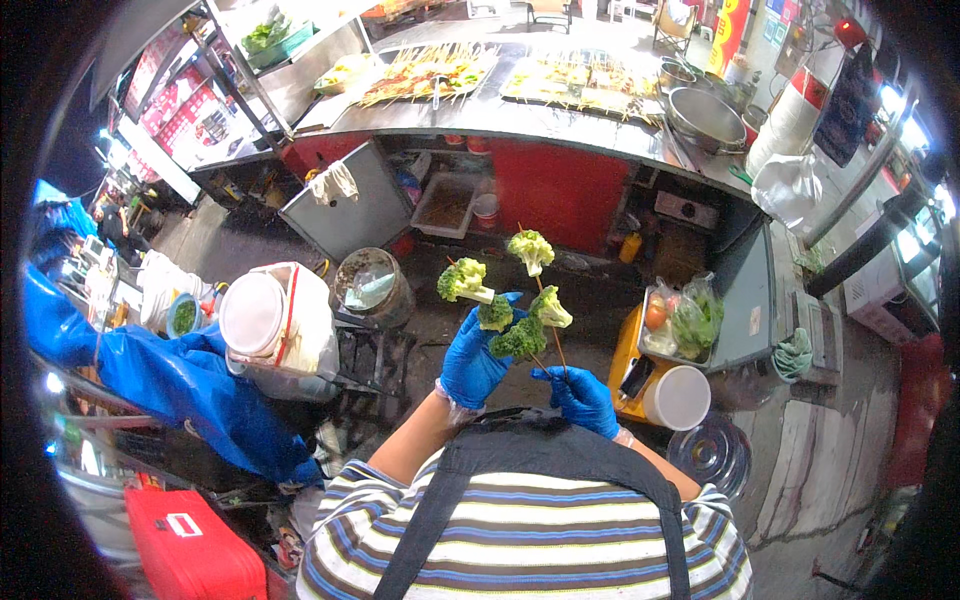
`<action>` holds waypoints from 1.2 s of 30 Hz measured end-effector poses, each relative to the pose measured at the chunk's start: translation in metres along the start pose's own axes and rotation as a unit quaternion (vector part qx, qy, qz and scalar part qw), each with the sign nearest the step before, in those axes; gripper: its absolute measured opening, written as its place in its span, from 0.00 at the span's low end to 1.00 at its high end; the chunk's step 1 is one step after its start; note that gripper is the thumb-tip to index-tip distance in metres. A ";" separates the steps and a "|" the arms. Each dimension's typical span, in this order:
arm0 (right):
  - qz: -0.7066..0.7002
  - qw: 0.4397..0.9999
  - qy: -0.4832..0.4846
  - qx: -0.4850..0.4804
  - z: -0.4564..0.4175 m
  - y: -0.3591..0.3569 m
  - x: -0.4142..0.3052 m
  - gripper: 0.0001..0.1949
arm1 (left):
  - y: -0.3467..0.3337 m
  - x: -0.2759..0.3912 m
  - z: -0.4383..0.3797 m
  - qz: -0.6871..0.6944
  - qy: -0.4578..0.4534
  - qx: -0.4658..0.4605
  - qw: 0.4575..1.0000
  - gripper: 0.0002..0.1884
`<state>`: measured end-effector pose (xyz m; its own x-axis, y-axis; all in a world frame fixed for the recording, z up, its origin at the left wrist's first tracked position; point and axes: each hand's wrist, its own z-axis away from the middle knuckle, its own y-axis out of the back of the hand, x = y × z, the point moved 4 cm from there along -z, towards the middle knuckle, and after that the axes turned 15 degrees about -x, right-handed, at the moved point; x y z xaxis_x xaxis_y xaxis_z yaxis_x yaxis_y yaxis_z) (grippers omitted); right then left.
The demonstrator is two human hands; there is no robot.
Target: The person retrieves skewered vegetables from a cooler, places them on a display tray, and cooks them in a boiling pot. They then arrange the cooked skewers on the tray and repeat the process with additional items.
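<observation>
My right hand (586,403), in a blue glove, pinches the lower ends of two thin wooden skewers. One skewer (557,346) leans to the right and carries two broccoli florets (551,307), one well above the other. Several florets (463,280) sit along the second stick, which slants up to the left. My left hand (474,361), also blue-gloved, is closed around the lower florets (517,339) of that second skewer; its fingers are partly hidden behind them. Both hands are in front of my dark apron (517,442).
Trays of skewered food (431,71) lie on the metal counter (480,116) ahead. A bin (373,289) and a white lidded bucket (253,311) stand left. To the right, a yellow crate (628,337) bears bagged vegetables (694,319), a phone (637,376) and a white-lidded tub (677,397).
</observation>
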<state>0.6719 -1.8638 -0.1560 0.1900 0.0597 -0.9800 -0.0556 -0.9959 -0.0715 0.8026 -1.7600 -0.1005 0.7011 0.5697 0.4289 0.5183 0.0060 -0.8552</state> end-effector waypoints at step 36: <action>0.077 0.995 -0.023 -0.061 0.010 -0.008 0.000 0.21 | -0.004 0.009 0.028 -0.111 -0.023 -0.044 0.993 0.21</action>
<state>0.6628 -1.8553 -0.1576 0.1434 -0.0942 -0.9852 0.0392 -0.9941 0.1008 0.7932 -1.7315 -0.1009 0.5427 0.5995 0.5883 0.6995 0.0653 -0.7117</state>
